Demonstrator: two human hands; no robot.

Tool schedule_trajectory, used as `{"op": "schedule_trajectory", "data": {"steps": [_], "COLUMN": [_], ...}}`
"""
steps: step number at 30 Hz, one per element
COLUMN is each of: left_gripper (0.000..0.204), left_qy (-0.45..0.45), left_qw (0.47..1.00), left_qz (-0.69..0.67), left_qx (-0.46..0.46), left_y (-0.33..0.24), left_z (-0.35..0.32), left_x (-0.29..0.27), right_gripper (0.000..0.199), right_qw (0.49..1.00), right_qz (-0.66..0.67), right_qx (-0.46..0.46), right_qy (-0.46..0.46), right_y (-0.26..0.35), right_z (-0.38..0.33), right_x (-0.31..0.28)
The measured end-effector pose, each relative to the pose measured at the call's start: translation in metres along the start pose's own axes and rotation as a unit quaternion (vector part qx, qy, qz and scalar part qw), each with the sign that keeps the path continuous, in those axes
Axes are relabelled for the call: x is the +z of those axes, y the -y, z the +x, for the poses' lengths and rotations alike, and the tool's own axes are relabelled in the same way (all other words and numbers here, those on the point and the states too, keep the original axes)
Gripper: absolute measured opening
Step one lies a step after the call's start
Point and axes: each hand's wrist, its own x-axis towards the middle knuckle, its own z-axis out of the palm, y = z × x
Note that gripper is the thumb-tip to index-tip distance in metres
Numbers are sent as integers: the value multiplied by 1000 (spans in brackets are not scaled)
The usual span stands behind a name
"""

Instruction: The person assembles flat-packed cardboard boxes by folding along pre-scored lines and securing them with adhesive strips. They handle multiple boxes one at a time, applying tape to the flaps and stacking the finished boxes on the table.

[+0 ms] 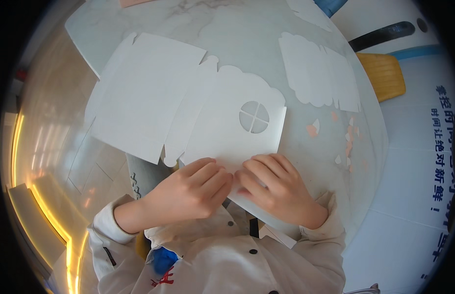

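A large white die-cut cardboard box blank (pixel 144 88) lies unfolded across the table. It has scalloped edges, fold lines and a round window (pixel 254 117) split in four by a cross. My left hand (pixel 190 188) is closed at the blank's near edge, its fingertips pinched on the card. Close beside it, my right hand (pixel 279 188) curls its fingers over the same edge, right of the left hand. The card between the fingertips is mostly hidden by the hands.
Another flat white cardboard blank (pixel 318 71) rests at the far right of the marble-patterned table (pixel 227 29). Small pink and white paper scraps (pixel 349 142) are scattered near the right edge. A wooden chair seat (pixel 382 76) stands beyond that edge. The large blank overhangs the table's left edge.
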Motion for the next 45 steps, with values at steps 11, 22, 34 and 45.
{"op": "schedule_trajectory", "data": {"steps": [11,22,34,45], "left_gripper": [30,15,26,40], "left_qy": [35,100,178,115], "left_qw": [989,987,911,923], "left_qz": [142,-31,-174,-137], "left_qx": [-25,-121,-329,-341], "left_y": [10,12,67,85], "left_z": [7,21,52,54], "left_x": [-4,-17,-30,-25], "right_gripper": [14,14,22,32], "right_qw": [993,990,934,944], "right_qz": [-98,100,255,127], "right_qx": [-56,64,245,304], "right_qy": [-30,-72,-36,-7], "right_y": [-25,-35,-74,-70], "right_z": [-16,-13,17,30], "right_x": [7,13,13,15]}}
